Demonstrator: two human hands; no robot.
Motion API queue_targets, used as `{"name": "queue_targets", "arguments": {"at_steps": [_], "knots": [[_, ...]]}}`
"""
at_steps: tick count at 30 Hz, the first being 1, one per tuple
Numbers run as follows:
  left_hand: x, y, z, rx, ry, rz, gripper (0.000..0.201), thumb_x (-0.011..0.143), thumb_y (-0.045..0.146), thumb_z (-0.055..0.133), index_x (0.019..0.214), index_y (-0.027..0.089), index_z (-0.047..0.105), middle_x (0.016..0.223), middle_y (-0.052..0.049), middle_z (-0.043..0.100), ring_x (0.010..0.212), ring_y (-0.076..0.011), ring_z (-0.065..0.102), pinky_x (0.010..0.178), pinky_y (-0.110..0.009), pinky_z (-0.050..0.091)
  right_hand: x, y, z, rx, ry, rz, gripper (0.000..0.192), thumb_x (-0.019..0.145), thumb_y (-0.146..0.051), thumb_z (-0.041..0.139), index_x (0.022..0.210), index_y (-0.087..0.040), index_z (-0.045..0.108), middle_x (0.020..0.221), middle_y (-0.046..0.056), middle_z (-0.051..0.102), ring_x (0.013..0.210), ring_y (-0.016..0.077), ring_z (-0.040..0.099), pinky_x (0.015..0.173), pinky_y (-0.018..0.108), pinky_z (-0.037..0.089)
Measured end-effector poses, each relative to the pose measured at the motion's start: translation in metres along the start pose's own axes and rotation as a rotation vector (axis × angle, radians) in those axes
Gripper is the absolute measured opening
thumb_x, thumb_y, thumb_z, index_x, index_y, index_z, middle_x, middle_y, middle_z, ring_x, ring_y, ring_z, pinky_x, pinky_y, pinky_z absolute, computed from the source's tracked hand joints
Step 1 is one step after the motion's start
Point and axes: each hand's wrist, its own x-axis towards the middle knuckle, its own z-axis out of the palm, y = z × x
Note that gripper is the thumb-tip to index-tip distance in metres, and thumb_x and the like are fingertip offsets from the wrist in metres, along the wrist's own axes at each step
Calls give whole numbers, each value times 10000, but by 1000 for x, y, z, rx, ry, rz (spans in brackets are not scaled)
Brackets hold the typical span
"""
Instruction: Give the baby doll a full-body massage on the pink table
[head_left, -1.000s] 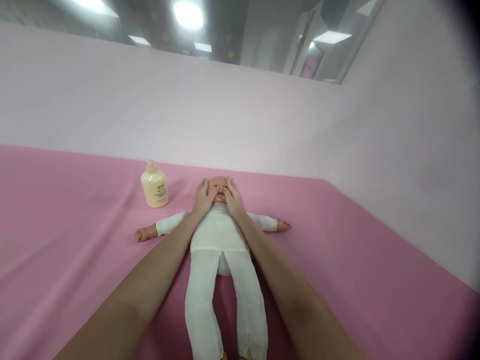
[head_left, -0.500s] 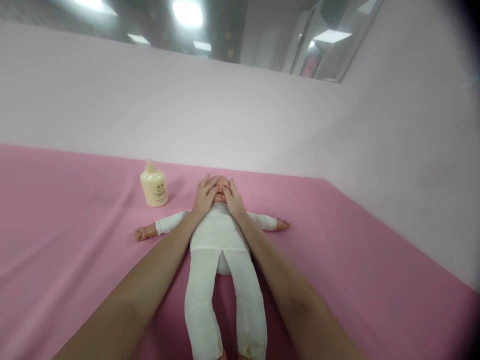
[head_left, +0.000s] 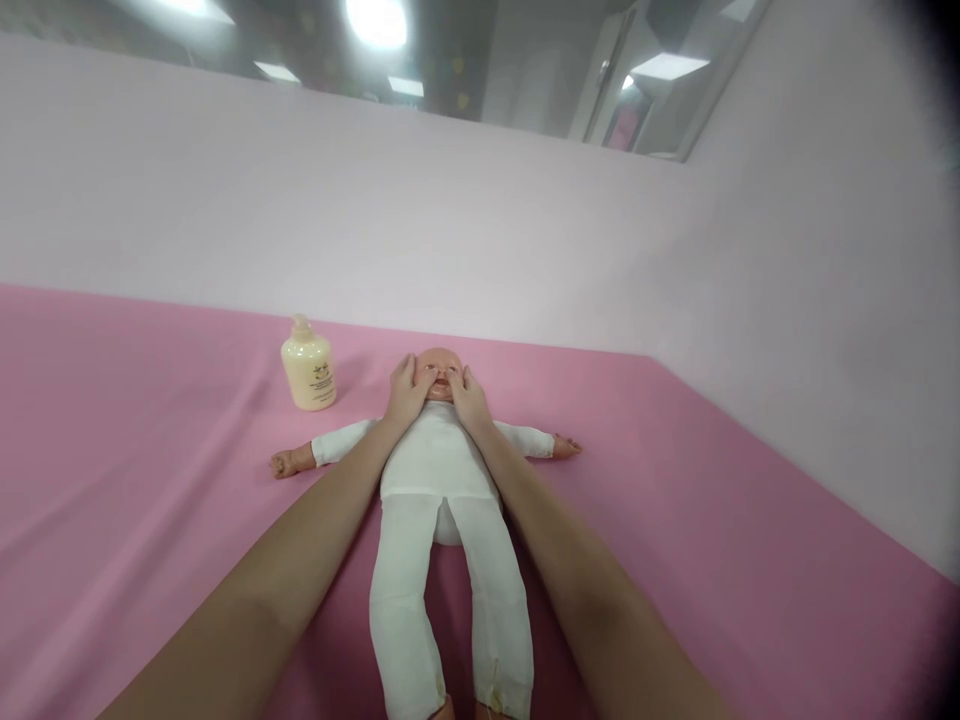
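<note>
A baby doll (head_left: pixel 439 450) in a white cloth body suit lies on its back on the pink sheet, arms stretched out to both sides and legs toward me. My left hand (head_left: pixel 409 390) cups one side of its head, thumb lying on the cheek beside the nose. On the opposite side my right hand (head_left: pixel 470 400) holds the head the same way, its thumb near the mouth. Both hands' fingers curve around the sides of the head, partly out of sight. The doll's forehead, eyes and mouth show between them.
A cream pump bottle (head_left: pixel 310 370) stands upright beyond the doll's outstretched arm on the left. The pink sheet (head_left: pixel 675 520) has folds at the left. A pale wall (head_left: pixel 450 230) rises behind, with a reflective window (head_left: pixel 517 70) above it.
The fingers of my left hand have drawn off the forehead to the side of the doll's head. My right fingers have shifted slightly outward and down. The bottle and the doll's body stay put.
</note>
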Motion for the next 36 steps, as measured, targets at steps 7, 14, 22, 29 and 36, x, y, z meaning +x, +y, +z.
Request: {"name": "queue_targets", "arguments": {"at_steps": [7,14,22,29,36], "knots": [[-5,6,-4,12,-63,91,444,933,347,471,1357,233,538,1511,-91,387,1415,-279,301,1186,-495,197,0,4,1,87,-18,-169,652,893,-519,398,1411,-125,432,1456,113,481,1371,252,428,1156,400,307],[-3,7,-6,-33,-112,158,371,919,318,481,1251,269,639,1504,-40,411,1395,-268,320,1191,-493,176,2,6,1,131,-98,-353,589,913,-459,365,1455,-231,389,1571,-10,293,1500,173,102,1230,394,68],[0,6,-6,-57,-130,217,368,911,323,493,1244,272,644,1458,-52,468,1372,-259,369,1180,-487,216,4,5,-3,149,-119,-394,508,890,-375,372,1375,-284,489,1515,-35,392,1487,170,156,1224,389,101],[1,10,-8,-62,-145,169,414,901,330,503,1293,239,599,1461,-69,461,1381,-246,374,1183,-453,241,5,6,-4,173,-129,-353,519,872,-371,376,1377,-303,478,1505,-69,402,1482,149,169,1220,367,130],[-1,5,-5,-120,-109,6,547,877,357,565,1396,207,478,1499,-90,403,1410,-256,336,1190,-436,242,8,9,-2,248,-122,-263,634,862,-406,430,1474,-265,341,1568,-37,299,1468,152,224,1213,356,170]]}}
